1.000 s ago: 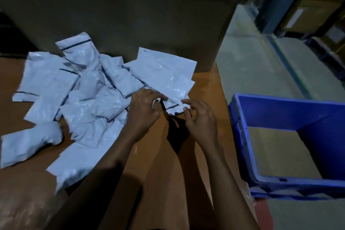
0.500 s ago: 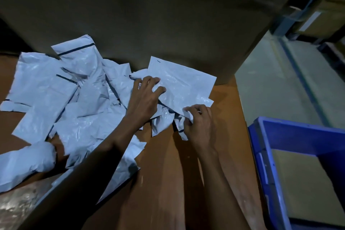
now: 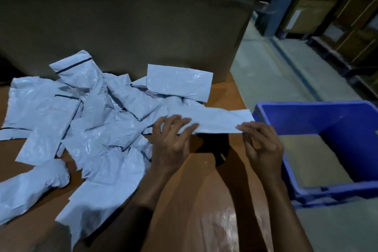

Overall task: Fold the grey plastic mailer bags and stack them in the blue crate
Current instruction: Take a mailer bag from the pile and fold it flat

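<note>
Pinching mailer bag, hands apart

Grey mailer bag folded flat, loose pile, blue crate

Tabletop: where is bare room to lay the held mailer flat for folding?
Bare table lies between the forearms, below the held mailer that the left hand and right hand pinch. The blue crate floor is also bare. Left of the left hand the mailer pile crowds the surface.
</note>
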Motion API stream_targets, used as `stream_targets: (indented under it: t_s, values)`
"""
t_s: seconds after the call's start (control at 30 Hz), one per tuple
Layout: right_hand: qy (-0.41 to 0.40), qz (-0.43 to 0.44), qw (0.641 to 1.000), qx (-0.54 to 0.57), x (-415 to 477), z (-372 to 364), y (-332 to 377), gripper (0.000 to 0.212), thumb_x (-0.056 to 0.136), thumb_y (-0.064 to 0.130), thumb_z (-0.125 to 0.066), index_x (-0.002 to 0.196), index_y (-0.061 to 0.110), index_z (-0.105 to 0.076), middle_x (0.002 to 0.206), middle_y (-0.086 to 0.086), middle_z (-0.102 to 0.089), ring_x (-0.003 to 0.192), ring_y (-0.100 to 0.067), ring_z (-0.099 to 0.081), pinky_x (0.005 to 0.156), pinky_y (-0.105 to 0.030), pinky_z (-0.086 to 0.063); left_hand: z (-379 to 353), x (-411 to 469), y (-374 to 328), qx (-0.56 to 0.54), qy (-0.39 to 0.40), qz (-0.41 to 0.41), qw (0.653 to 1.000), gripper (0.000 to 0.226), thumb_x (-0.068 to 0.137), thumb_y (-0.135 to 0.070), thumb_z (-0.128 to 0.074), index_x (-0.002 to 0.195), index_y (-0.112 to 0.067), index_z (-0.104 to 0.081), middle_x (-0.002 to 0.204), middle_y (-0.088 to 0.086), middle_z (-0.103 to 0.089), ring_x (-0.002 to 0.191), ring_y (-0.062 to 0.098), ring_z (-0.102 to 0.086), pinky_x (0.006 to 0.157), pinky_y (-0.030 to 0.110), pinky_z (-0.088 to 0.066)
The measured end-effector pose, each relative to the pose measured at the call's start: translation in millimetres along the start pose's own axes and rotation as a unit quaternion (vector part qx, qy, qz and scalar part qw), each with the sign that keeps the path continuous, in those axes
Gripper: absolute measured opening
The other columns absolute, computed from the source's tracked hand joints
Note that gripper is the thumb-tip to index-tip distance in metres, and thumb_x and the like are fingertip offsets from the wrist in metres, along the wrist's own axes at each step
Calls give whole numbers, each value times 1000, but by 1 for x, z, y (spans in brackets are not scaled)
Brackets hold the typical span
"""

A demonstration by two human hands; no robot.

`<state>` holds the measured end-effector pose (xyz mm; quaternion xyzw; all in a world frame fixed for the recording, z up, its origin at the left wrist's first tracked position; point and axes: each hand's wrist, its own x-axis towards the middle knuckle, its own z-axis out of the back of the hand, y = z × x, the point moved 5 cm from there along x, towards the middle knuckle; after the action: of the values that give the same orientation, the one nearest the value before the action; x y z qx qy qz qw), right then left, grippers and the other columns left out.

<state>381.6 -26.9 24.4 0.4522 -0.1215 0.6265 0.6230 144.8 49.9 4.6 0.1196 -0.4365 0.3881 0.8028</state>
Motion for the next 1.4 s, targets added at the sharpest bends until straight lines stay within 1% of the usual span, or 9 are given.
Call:
stream_targets:
  t_s: [0.2, 0.33, 0.43, 0.57, 0.73, 0.87, 1.07, 1.2, 1.4]
  values:
    - [106, -96, 990, -6, -105, 11, -30, 33, 89, 4, -62, 112, 20, -78, 118, 7, -70, 113, -25, -65, 97, -37, -50, -23, -87, -36, -106, 126, 29, 986, 38, 84, 0, -67, 115, -21, -76, 120, 2, -71, 120, 30, -61, 99, 51, -44]
    - [173, -147, 973, -33, -130, 14, -28, 43, 87, 15, -54, 124, 29, -72, 134, 14, -63, 130, -14, -53, 104, -48, -44, -19, -106, -37, -164, 201, 72, 963, 38, 83, -21, -68, 120, -30, -72, 129, -6, -65, 133, 22, -51, 106, 48, -36]
    - [162, -149, 975, -42, -117, 13, -18, 50, 81, 1, -64, 123, 28, -70, 135, 13, -63, 130, -14, -53, 106, -50, -43, -16, -94, -42, -159, 214, 97, 959, 35, 95, -32, -57, 127, -26, -70, 135, -3, -64, 138, 22, -47, 113, 46, -35]
    - [164, -134, 976, -56, -97, -12, -7, 40, 101, 37, -42, 129, 21, -68, 140, 1, -64, 131, -21, -57, 111, -50, -44, -41, -86, -64, -95, 287, 101, 948, 53, 108, -45, -33, 149, -18, -53, 158, 6, -46, 152, 27, -32, 128, 38, -11]
    - [287, -164, 938, -102, -113, -65, -30, 60, 108, 57, -31, 161, 29, -28, 172, 3, -14, 160, -20, -5, 125, -36, 8, -75, -98, -59, -15, 332, 61, 941, 61, 110, -45, -26, 163, -14, -24, 171, 10, -14, 159, 33, -8, 128, 50, -11]
    - [308, -145, 930, -137, -122, -75, -38, 71, 106, 64, -17, 166, 29, -5, 173, 6, 9, 158, -15, 17, 127, -39, 13, -83, -102, -52, -2, 357, 60, 932, 64, 110, -48, -26, 165, -20, -12, 173, 7, -5, 159, 32, 3, 128, 53, -12]
    - [312, -142, 924, -170, -118, -82, -43, 73, 106, 63, -20, 166, 23, -12, 173, -2, -1, 159, -23, 10, 129, -45, 6, -103, -103, -47, 14, 413, 69, 908, 69, 105, -54, -14, 165, -20, -17, 172, 9, -7, 158, 37, -1, 126, 54, -7]
    - [335, -154, 914, -169, -108, -90, -48, 75, 104, 64, -17, 166, 21, -11, 173, -4, 0, 159, -24, 11, 128, -45, 9, -106, -88, -49, 21, 476, 110, 872, 85, 86, -59, 17, 164, -26, 7, 171, 5, 16, 156, 34, 20, 122, 46, 20]
    - [313, -162, 919, -175, -121, -79, -41, 72, 105, 64, -20, 166, 25, -13, 173, -2, -1, 159, -23, 10, 128, -43, 8, -94, -104, -52, 24, 389, 77, 918, 68, 105, -56, -12, 165, -24, -15, 173, 8, -3, 159, 36, 4, 128, 53, -1]
